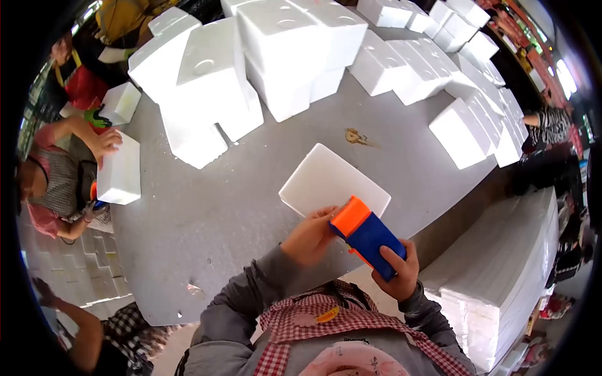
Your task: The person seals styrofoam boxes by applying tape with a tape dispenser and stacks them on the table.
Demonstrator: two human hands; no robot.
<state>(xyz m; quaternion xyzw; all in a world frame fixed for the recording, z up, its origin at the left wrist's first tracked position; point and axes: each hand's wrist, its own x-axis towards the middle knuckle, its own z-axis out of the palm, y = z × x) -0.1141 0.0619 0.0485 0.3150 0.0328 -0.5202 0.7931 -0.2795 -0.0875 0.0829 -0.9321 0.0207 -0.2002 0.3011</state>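
Note:
My right hand (pixel 398 269) is wrapped round the blue lower part of a boxy blue and orange hand tool (pixel 370 241), held tilted over the table's near edge. My left hand (pixel 310 238) is closed at the tool's orange end, fingertips pressed together there. What they pinch, if anything, is hidden. Just behind both hands a white foam box or lid (pixel 335 178) lies on the grey table (pixel 207 232), partly covered by the tool and my left fingers.
White foam boxes (pixel 288 56) are stacked at the back, with more boxes (pixel 464 131) at the right. On the left, a co-worker's hand (pixel 103 144) rests on an upright foam box (pixel 122 172). Stacked white sheets (pixel 495 276) stand beside me at right.

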